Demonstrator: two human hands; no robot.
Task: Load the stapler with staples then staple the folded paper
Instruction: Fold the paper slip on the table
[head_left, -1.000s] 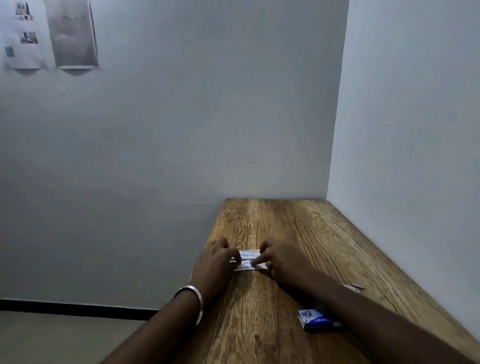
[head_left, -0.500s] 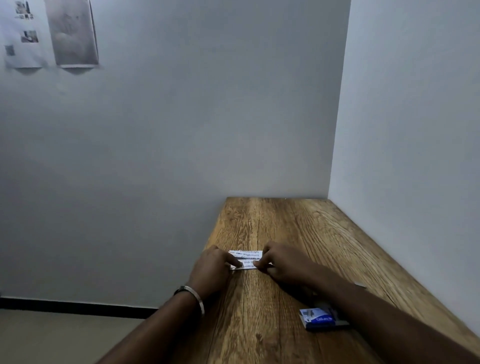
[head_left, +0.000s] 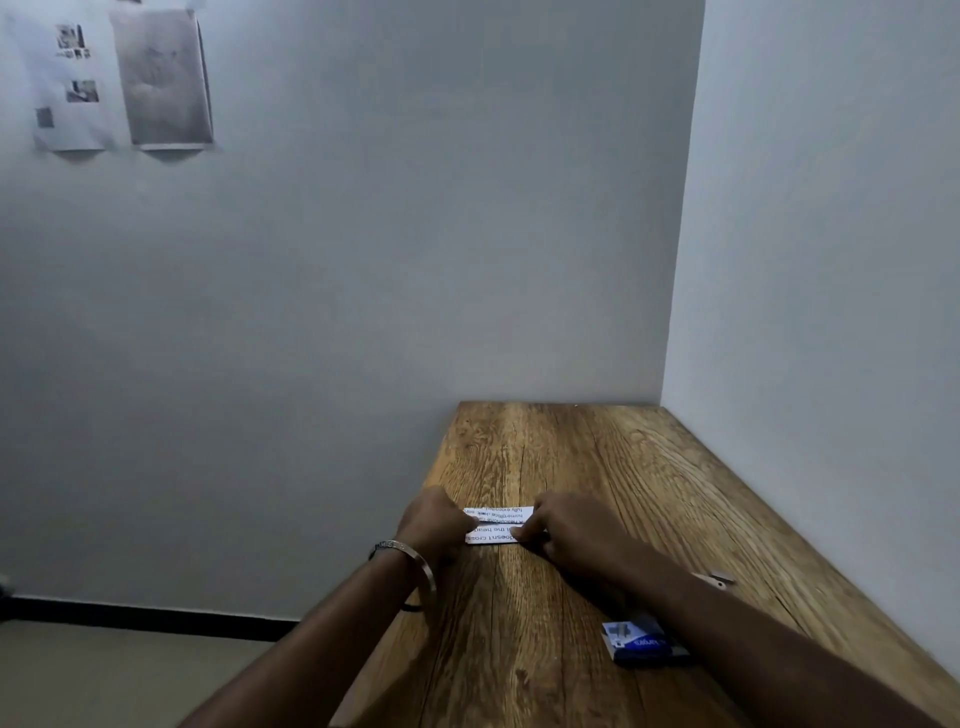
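Change: both hands sit slightly lower on the strip than one second ago, the paper looks folded narrower, and the right fingers now press its near right corner.
Table (head_left: 649, 467): wooden, set in the corner between two pale walls — mostly bare at the far end.
Wall sheets (head_left: 119, 78): two printed pages are hanging high on the left wall.
Left hand (head_left: 434, 525): it rests on the left end of the paper, fingers pressed flat on it, not closed around anything; a metal bangle (head_left: 410, 558) is on the wrist.
Right hand (head_left: 566, 535): fingertips together, pushing down on the right end.
Folded paper (head_left: 496, 525): a narrow printed strip, lying flat between the hands.
Staple box (head_left: 639, 642): blue, near the right forearm, well apart from the paper.
Small metal piece (head_left: 719, 579): behind the right forearm — I cannot tell what it is.
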